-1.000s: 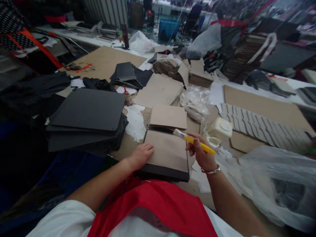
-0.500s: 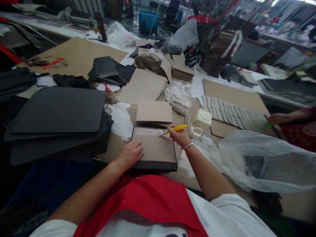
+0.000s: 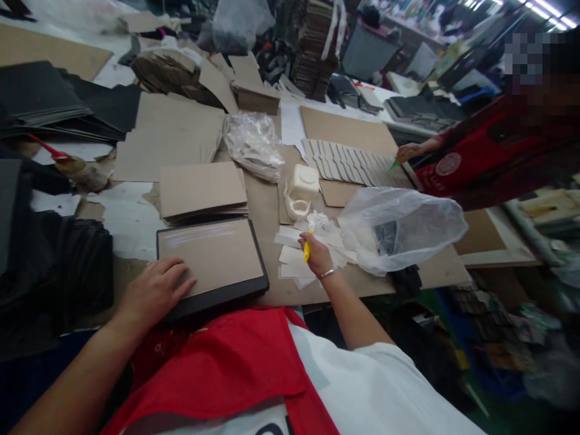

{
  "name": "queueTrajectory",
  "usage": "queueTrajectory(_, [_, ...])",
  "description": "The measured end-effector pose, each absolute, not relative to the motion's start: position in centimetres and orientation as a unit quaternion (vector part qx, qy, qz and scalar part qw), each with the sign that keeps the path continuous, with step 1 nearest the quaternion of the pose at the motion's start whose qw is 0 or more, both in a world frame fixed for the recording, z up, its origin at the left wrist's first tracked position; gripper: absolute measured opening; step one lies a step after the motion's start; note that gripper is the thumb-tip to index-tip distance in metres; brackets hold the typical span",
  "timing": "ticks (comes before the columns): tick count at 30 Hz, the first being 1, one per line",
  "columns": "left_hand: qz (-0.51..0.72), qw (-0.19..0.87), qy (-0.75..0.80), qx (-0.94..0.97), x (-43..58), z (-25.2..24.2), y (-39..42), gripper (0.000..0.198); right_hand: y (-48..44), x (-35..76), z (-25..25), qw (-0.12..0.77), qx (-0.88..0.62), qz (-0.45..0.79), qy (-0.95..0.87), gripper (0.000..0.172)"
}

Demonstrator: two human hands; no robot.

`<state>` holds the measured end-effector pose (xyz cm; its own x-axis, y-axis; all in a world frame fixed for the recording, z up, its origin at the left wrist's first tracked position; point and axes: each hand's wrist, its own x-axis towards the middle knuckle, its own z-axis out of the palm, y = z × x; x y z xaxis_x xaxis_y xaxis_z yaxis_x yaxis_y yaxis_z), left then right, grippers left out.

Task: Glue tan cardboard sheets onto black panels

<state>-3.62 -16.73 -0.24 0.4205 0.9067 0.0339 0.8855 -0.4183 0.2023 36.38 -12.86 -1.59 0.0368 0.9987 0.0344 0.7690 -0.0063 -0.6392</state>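
My left hand [image 3: 156,287] lies flat, fingers stretched out, on the left part of a grey-brown board [image 3: 217,254] with black edging. White streaks run along the board's far edge. Apart from it, to the right, my right hand [image 3: 319,256] is closed around the yellow handle of a paintbrush [image 3: 307,250]. The brush points away from me, over white paper strips [image 3: 292,257]; its bristles are hard to make out against white crumpled material. Just beyond stands a cream plastic jug [image 3: 306,181] with a ring-shaped opening. Behind the board is a stack of grey-brown boards [image 3: 203,190].
A clear plastic bag [image 3: 408,226] lies right of my right hand. Another person's hand [image 3: 410,152] holds something green over a row of overlapped strips [image 3: 348,162]. Black sheets [image 3: 40,96] and a red-handled brush [image 3: 72,166] are at the left.
My right hand has lifted the paintbrush off the board and carried it right, towards the jug. My left hand stays on the board. The view has swung right, showing more of the other person.
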Motion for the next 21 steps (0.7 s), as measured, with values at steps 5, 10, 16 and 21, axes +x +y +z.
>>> queueTrajectory(5, [0.050,0.082,0.552,0.828,-2.9,0.1,-16.5,0.038,-13.6,38.5,-9.2,0.075,-0.626,0.007,-0.776,0.023])
queueTrajectory(10, [0.059,0.087,0.557,0.824,-2.9,0.2,-16.5,0.042,-12.5,40.6,-11.2,0.069,-0.612,-0.047,-0.786,0.021])
queueTrajectory(16, [0.207,0.104,0.578,0.783,-0.8,1.7,-16.1,0.036,-11.9,40.3,-7.7,0.123,-0.604,-0.055,-0.785,0.019])
queueTrajectory(21, [0.310,0.383,0.527,0.693,6.8,3.8,-14.8,0.063,-13.1,36.1,-0.7,0.253,-0.494,0.023,-0.831,0.018])
